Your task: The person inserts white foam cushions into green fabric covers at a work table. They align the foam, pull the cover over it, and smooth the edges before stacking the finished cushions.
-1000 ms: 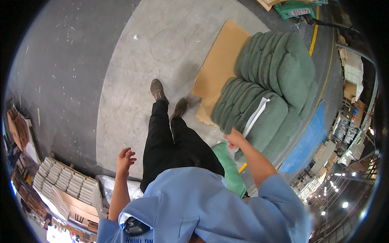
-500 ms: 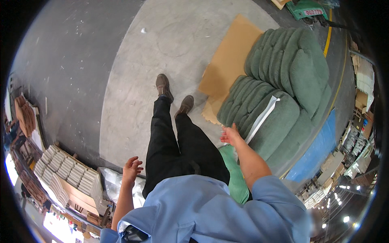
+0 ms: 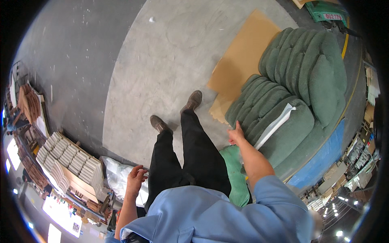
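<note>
My right hand (image 3: 236,134) hangs beside the near left corner of a stack of green cushions (image 3: 279,125). Its index finger points forward while the other fingers curl in, and nothing shows in it; whether it touches the fabric I cannot tell. A white strip (image 3: 275,126) lies along the top of this stack. Behind stands a second stack of green cushions (image 3: 302,67). My left hand (image 3: 137,178) hangs by my left thigh, loosely bent, fingers apart, holding nothing. Clear plastic wrap (image 3: 116,174) lies just left of it.
Flat brown cardboard (image 3: 241,48) lies on the floor left of the cushions. Green cloth (image 3: 235,174) sits by my right leg. Pale stacked parts (image 3: 71,164) stand at the left, and blue sheeting (image 3: 318,156) lies at the right.
I have taken a step: my right foot is now ahead of my left. The right hand has come closer to the cushions, its index finger now stretched forward.
</note>
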`<state>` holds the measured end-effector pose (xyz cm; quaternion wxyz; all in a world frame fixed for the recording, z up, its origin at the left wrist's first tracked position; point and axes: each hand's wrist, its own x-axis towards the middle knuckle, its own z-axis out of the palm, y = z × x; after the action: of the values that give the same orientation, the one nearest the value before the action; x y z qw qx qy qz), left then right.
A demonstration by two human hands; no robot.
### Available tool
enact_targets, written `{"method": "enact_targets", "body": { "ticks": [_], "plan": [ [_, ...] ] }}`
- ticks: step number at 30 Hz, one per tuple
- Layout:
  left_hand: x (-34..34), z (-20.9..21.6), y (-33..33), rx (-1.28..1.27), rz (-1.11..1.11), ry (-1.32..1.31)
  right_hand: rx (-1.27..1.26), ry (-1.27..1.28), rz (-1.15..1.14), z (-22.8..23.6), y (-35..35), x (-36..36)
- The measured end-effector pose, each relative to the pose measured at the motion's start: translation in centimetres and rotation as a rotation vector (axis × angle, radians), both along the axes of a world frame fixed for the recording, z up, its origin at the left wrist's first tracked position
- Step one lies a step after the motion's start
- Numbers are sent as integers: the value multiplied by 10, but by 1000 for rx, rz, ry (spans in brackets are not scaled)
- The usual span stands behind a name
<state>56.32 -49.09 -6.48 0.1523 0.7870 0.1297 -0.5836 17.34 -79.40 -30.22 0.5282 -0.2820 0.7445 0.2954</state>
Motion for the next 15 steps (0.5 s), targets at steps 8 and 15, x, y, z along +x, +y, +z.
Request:
{"method": "enact_targets", "body": {
  "ticks": [8, 15],
  "plan": [
    [-8, -13, -12, -4, 37, 43, 11, -49, -77, -53, -3, 5],
    [-18, -29, -2, 46, 46, 41, 36, 145, -300, -107, -19, 16]
  ]
}}
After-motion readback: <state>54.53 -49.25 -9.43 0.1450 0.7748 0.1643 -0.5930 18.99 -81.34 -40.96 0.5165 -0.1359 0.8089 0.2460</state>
